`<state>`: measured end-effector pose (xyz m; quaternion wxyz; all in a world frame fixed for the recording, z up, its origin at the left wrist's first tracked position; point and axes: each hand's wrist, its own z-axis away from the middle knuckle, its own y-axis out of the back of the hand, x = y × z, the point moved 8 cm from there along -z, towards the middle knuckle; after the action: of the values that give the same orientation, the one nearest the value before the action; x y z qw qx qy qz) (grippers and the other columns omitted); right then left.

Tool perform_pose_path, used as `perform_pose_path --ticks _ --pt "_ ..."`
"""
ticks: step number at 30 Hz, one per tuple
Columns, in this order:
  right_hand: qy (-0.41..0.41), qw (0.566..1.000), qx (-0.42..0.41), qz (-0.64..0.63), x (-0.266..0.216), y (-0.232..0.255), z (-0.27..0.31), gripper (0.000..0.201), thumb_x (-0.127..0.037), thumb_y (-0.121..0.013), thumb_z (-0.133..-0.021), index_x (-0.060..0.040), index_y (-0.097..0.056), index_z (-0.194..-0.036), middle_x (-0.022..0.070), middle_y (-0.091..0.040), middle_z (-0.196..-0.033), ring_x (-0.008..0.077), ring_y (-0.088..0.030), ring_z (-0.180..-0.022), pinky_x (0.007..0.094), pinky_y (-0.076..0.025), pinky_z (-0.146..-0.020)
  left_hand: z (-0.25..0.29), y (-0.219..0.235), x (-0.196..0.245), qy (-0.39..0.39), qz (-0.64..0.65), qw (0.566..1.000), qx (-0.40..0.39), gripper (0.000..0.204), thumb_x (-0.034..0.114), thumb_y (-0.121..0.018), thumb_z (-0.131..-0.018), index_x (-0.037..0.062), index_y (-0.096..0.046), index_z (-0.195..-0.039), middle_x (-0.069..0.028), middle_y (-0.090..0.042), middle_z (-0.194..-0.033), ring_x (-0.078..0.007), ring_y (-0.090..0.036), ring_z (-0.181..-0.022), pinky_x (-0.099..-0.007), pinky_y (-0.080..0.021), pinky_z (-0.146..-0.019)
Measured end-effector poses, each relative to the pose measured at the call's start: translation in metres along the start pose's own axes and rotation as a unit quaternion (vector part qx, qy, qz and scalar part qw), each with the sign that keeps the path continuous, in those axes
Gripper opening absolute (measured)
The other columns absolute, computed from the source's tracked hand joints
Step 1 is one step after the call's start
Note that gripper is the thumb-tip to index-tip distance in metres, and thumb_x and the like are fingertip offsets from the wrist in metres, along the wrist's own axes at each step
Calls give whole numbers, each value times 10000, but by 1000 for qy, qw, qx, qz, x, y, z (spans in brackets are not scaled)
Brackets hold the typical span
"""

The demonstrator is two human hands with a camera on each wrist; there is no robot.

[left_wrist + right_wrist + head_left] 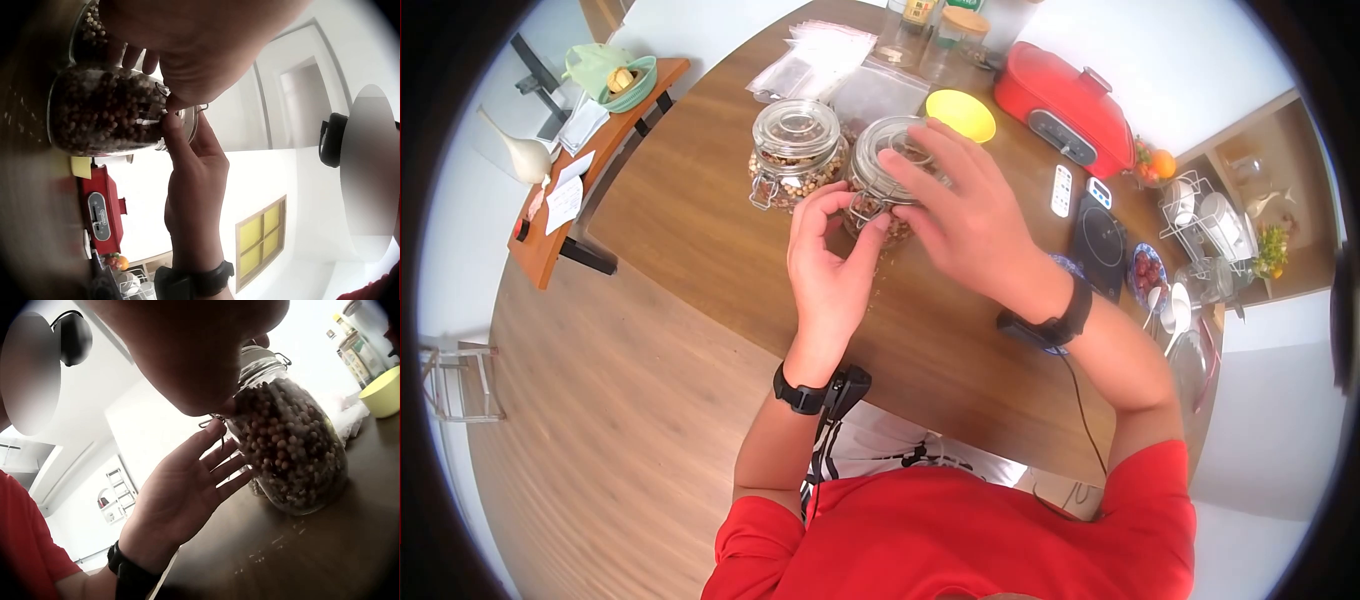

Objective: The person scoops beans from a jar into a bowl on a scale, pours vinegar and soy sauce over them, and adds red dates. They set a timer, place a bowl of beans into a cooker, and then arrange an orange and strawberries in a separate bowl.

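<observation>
A glass jar [883,165] of mixed beans or nuts stands on the table, its lid down. My left hand [830,255] is at the jar's front, thumb and index finger pinching the wire clasp [215,422]; its other fingers extend beside the glass in the right wrist view. My right hand [975,215] grips the lid area, fingers over the top and thumb near the clasp. Beside it on the left is a second filled, lidded jar [797,155]. The hands partly hide the clasp, so whether it is fastened I cannot tell.
Behind the jars lie clear plastic bags [815,60] and a yellow bowl [962,116]. A red cooker [1065,110], a hot plate [1098,245] and a dish rack [1210,225] stand to the right. Small crumbs [269,549] lie on the tabletop near the jar.
</observation>
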<state>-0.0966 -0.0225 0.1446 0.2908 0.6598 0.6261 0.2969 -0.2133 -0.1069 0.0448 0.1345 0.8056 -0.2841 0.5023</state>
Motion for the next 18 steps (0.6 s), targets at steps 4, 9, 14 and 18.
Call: perform_pose_path --ticks 4,9,14,18 --pt "8 1000 -15 14 -2 4 -3 608 -94 -810 -755 -118 -616 -1330 182 -562 -1340 423 -558 -1252 515 -485 -1019 1 -1 4 -3 -34 999 6 345 49 -811 -835 40 -645 -1138 -118 -620 -1239 -207 -609 -1095 -328 -516 -888" --pt "12 999 -19 30 -4 5 -4 600 -106 -814 -752 -112 -619 -1319 185 -578 -1319 408 -576 -1229 491 -500 -988 2 -3 -4 63 34 997 11 360 21 -809 -843 32 -639 -1159 -31 -640 -1035 -85 -581 -837 -242 -505 -702" --pt "14 998 -24 50 -7 7 -6 590 -129 -814 -751 -105 -621 -1307 190 -596 -1296 401 -587 -1216 466 -509 -976 -3 -4 2 53 57 997 9 365 16 -806 -855 23 -639 -1180 -13 -663 -949 -57 -579 -745 -213 -495 -648" --pt "21 998 -25 61 -9 8 -7 595 -133 -814 -748 -93 -615 -1307 194 -600 -1287 396 -591 -1210 459 -510 -973 -5 -5 7 47 50 998 8 374 27 -820 -845 24 -641 -1174 -17 -677 -929 -60 -602 -745 -220 -505 -649"
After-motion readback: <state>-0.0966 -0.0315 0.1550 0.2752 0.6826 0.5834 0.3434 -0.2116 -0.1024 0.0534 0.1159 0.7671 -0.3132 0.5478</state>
